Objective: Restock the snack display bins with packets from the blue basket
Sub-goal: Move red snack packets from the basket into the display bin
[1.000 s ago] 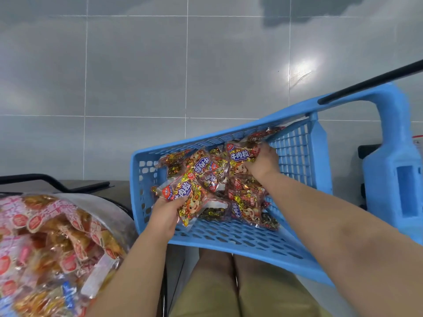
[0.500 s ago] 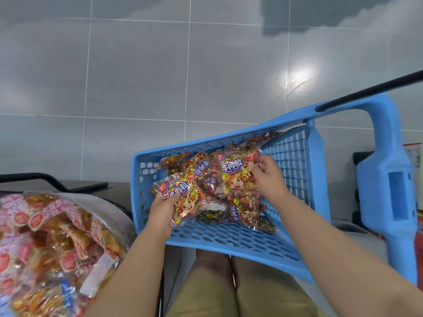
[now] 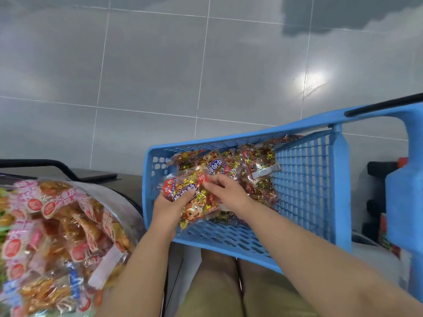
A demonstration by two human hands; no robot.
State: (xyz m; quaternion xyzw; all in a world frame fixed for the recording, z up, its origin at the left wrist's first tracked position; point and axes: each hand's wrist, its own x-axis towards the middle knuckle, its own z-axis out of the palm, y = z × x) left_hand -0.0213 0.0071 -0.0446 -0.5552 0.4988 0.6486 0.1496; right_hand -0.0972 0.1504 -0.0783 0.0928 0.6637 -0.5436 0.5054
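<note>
At the lower left of the frame sits a display bin [image 3: 119, 197], heaped with pink-and-orange snacks [image 3: 57, 225]. Right of it, at the centre, my left hand [image 3: 168, 208] is clamped round a bunch of packets [image 3: 190, 202], fingers curled underneath and thumb across the top. Just beside it, my right hand [image 3: 225, 195] pinches the red upper edge of the same bunch. Both hands are inside the blue basket [image 3: 304, 191], which tilts toward me. The loose packets [image 3: 256, 170] lie piled against its far wall, up and right of my hands. I judge these packets light, soft and slick, with glossy film and contents that shift. So I would grip across the middle of the bunch, not by a sealed corner, or one may slide out.
</note>
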